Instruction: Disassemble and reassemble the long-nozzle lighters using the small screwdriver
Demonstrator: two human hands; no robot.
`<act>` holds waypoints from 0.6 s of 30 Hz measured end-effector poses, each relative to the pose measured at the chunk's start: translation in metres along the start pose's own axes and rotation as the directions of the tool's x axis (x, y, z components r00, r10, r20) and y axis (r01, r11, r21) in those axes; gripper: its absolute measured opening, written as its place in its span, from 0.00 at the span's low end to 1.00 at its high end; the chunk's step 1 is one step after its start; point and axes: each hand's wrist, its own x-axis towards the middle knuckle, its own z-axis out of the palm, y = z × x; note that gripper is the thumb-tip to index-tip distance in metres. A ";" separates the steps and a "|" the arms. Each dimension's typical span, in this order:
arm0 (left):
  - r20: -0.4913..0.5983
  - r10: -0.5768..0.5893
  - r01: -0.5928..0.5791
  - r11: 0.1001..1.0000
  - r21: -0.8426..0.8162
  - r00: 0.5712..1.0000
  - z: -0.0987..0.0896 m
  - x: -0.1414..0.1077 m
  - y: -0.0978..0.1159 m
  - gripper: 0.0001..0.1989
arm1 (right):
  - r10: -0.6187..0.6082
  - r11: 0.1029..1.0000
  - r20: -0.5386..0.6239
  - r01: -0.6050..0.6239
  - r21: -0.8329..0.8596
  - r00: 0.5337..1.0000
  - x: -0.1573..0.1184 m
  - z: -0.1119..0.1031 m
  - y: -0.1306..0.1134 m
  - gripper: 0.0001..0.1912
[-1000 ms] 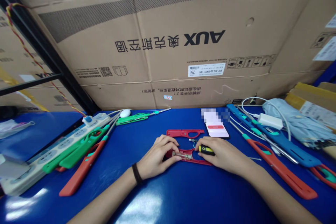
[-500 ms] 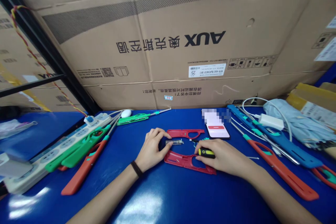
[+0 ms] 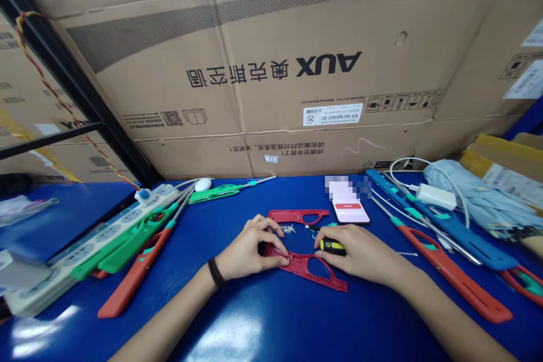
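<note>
1. The left hand (image 3: 257, 246) is at the left end of the near red casing half (image 3: 299, 266), thumb and forefinger close together over its inner side. A tiny pale sliver shows at their tips; I cannot tell whether the fingers pinch it or the casing itself.
2. The right hand (image 3: 360, 250) has its fingers curled around a yellow-and-black screwdriver (image 3: 332, 246), holding it just beyond the right part of that casing half.
3. The near casing half lies aslant on the blue tabletop (image 3: 237, 305), between the hands, its hollow side up and its oval opening toward the right.
4. The far red casing half (image 3: 285, 216) lies beyond it, well apart from the near one.
5. Between the two halves lie a small clear cylinder (image 3: 287, 229), partly hidden by the left hand, and a small black part (image 3: 313, 228) with a thin wire.
6. A phone (image 3: 353, 214) with a lit screen lies beyond the right hand.
7. At left, green lighters (image 3: 123, 246) and an orange lighter (image 3: 136, 274) lie by a white power strip (image 3: 91, 248).
8. At right lie a red-orange lighter (image 3: 460, 277) and a blue lighter (image 3: 475, 237).
</note>
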 end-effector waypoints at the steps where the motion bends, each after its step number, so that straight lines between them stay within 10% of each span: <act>1: 0.021 -0.006 0.006 1.000 -0.003 1.000 -0.002 0.001 0.000 0.05 | -0.003 1.000 0.004 0.003 0.006 1.000 0.000 0.000 0.000 0.08; 18: -0.103 0.042 -0.040 0.999 0.021 0.994 -0.015 -0.001 -0.009 0.03 | 0.030 0.999 0.026 -0.030 -0.027 0.999 0.002 0.001 0.001 0.06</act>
